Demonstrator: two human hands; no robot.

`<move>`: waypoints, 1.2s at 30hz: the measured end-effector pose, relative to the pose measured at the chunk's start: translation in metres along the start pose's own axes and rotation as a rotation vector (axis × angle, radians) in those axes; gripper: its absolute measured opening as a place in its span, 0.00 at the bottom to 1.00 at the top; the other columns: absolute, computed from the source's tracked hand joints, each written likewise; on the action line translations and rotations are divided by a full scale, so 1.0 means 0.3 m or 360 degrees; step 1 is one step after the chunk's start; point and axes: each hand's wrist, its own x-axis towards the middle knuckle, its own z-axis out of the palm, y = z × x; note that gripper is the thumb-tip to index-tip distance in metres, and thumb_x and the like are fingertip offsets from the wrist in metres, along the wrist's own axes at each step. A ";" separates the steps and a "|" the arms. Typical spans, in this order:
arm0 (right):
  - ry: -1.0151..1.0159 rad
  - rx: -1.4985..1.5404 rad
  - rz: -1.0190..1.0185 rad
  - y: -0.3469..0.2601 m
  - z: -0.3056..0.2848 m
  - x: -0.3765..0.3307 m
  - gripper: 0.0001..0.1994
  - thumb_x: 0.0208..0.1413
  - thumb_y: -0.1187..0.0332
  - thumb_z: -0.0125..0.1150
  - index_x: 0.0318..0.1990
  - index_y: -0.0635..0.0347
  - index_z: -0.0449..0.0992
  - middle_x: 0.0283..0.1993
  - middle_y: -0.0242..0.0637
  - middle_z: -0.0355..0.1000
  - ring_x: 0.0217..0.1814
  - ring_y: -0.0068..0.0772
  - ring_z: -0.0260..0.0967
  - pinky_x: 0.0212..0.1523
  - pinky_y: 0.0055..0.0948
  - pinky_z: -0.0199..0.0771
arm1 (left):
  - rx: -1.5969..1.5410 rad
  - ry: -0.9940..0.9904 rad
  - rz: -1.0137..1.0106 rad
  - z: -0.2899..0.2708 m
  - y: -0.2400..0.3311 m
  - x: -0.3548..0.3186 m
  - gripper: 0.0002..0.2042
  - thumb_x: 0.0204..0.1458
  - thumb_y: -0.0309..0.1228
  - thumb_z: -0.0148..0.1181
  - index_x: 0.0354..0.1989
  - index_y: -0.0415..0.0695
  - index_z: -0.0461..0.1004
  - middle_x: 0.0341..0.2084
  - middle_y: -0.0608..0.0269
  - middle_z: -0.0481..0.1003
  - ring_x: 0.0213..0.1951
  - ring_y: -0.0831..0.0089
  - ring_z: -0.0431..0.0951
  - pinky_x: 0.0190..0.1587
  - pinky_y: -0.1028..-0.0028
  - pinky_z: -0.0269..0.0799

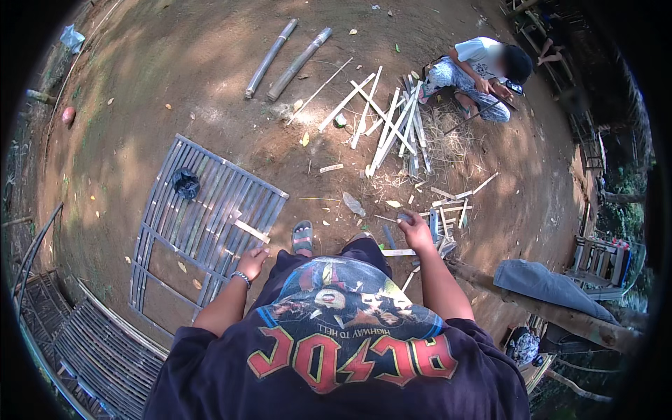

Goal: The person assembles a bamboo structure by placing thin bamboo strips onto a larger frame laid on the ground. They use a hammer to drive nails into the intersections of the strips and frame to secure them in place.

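Observation:
My left hand (251, 263), with a bracelet at the wrist, hangs beside the near right edge of a bamboo slat panel (199, 171). Its fingers are loosely bent and apart, and nothing shows in them. My right hand (418, 232) is out in front of my right knee, above a heap of short bamboo pieces (448, 213). Thumb and fingers are closed there around something small and greyish that I cannot make out. A pale bamboo strip (397, 252) lies under that forearm. On the panel rest a black plastic bag (185, 183) and a short wooden piece (250, 229).
A person (483, 77) sits at the far right, working with their hands beside a pile of bamboo strips (395, 126). Two bamboo poles (299, 64) lie farther off. A log (560, 297) with grey cloth (546, 280) stands at right; a slatted bamboo bench (105, 350) at lower left.

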 end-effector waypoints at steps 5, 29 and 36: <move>-0.0363 -0.0350 -0.0240 -0.406 0.071 0.039 0.32 0.59 0.60 0.68 0.68 0.62 0.67 0.52 0.45 0.79 0.54 0.35 0.77 0.56 0.32 0.75 | -0.0138 -0.0094 0.0383 0.108 0.045 -0.054 0.33 0.62 0.51 0.59 0.66 0.36 0.68 0.57 0.50 0.77 0.58 0.63 0.77 0.62 0.70 0.67; -0.0714 -0.0745 0.0048 -0.169 0.160 2.038 0.31 0.59 0.51 0.60 0.65 0.62 0.70 0.53 0.49 0.79 0.57 0.47 0.76 0.59 0.38 0.74 | -0.1201 0.0097 -0.0817 0.357 0.595 0.636 0.25 0.63 0.48 0.59 0.61 0.45 0.71 0.46 0.61 0.79 0.45 0.73 0.78 0.47 0.70 0.73; -0.0658 -0.1395 0.0204 0.101 0.231 2.578 0.30 0.61 0.55 0.55 0.68 0.60 0.67 0.66 0.49 0.70 0.67 0.46 0.69 0.69 0.37 0.67 | -0.1156 -0.0071 -0.0998 0.479 0.607 0.906 0.19 0.67 0.39 0.55 0.60 0.39 0.71 0.41 0.62 0.80 0.39 0.76 0.79 0.40 0.75 0.74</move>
